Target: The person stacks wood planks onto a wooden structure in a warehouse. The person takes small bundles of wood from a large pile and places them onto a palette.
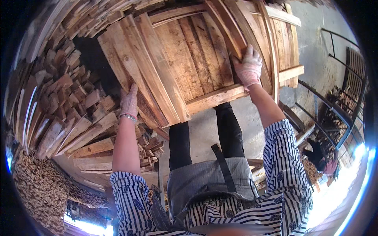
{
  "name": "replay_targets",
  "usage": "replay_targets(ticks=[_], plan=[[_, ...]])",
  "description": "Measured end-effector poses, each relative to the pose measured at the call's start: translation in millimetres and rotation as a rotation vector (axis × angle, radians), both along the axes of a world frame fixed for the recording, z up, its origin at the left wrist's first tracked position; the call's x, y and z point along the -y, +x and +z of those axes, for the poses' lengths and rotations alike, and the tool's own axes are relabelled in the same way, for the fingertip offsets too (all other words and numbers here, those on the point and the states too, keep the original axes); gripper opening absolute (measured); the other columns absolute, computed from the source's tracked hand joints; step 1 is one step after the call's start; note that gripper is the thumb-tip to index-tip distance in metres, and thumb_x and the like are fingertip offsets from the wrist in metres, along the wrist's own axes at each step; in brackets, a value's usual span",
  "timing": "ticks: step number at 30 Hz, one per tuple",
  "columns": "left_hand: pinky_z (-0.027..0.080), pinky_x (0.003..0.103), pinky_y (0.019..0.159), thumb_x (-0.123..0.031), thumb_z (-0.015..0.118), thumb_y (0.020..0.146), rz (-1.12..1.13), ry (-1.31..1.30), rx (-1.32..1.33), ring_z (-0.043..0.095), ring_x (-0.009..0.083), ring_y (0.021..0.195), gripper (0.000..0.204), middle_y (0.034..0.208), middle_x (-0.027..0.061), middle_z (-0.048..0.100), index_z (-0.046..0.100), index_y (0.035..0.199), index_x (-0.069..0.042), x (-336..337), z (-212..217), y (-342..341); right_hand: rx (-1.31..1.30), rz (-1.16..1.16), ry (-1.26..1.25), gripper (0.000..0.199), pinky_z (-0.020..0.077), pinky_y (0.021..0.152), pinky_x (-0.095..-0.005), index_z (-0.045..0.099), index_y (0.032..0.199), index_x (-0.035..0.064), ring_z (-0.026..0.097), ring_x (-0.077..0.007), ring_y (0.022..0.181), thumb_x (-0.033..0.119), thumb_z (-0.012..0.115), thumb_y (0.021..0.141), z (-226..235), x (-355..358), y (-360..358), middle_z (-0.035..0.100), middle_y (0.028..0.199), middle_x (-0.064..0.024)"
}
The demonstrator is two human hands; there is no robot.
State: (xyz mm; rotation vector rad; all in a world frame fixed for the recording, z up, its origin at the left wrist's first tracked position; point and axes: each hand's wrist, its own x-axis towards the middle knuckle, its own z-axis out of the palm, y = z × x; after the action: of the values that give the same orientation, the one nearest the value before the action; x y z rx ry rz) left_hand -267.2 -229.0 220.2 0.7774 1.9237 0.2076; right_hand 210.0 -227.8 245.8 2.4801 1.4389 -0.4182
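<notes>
A large slatted wooden panel (189, 55), like a pallet, lies in front of me with several loose planks (151, 67) across it. Both hands wear pale, thin gloves. My left hand (129, 103) rests against the outer edge of the planks at the panel's left side, its fingers stretched out along the wood. At the right, my right hand (249, 67) is closed around the near end of a wooden plank (228, 29), above the panel's front rail (216, 98). The undersides of its fingers are partly hidden.
Stacked wood offcuts (75, 94) fill the left side, with a heap of small wood pieces (39, 192) below them. A metal frame (330, 102) stands at the right by a pale wall (319, 59). Another person (328, 167) is at the far right. Concrete floor (202, 133) shows between my legs.
</notes>
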Motion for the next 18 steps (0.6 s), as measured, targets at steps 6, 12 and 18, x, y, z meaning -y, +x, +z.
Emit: replay_targets(ticks=[6,12,18], plan=[[0.033,0.046,0.117,-0.070,0.061,0.087,-0.182,-0.232,-0.466,0.039,0.0424,0.144,0.107,0.157,0.0283,0.038,0.024,0.157,0.002,-11.4,-10.0,26.3,-0.367,-0.148,-0.119,0.067,0.0613,0.089,-0.0444,0.041,0.146,0.0164,0.067,-0.0335,0.106,0.027,0.076,0.090,33.6,-5.9,6.2,0.064,0.122,-0.0192],[0.020,0.050,0.124,-0.074,0.070,0.076,-0.209,-0.338,-0.448,0.008,0.0408,0.156,0.137,0.164,0.0342,-0.001,-0.010,0.159,0.000,-32.3,24.1,61.5,-1.172,-0.265,0.056,0.079,0.0387,0.113,-0.0353,0.039,0.148,-0.0031,0.048,-0.0235,0.133,0.022,0.082,0.087,55.0,28.7,-102.8,0.055,0.138,-0.0170],[0.022,0.052,0.122,-0.067,0.056,0.089,-0.143,-0.093,-0.252,0.015,0.0377,0.154,0.110,0.165,0.0278,0.012,0.011,0.159,0.003,-28.5,22.4,93.2,-0.884,-0.004,0.115,0.068,0.0358,0.116,-0.0363,0.029,0.155,-0.0017,0.046,-0.0271,0.137,0.026,0.060,0.101,-61.0,41.6,-199.5,0.045,0.149,-0.0178]])
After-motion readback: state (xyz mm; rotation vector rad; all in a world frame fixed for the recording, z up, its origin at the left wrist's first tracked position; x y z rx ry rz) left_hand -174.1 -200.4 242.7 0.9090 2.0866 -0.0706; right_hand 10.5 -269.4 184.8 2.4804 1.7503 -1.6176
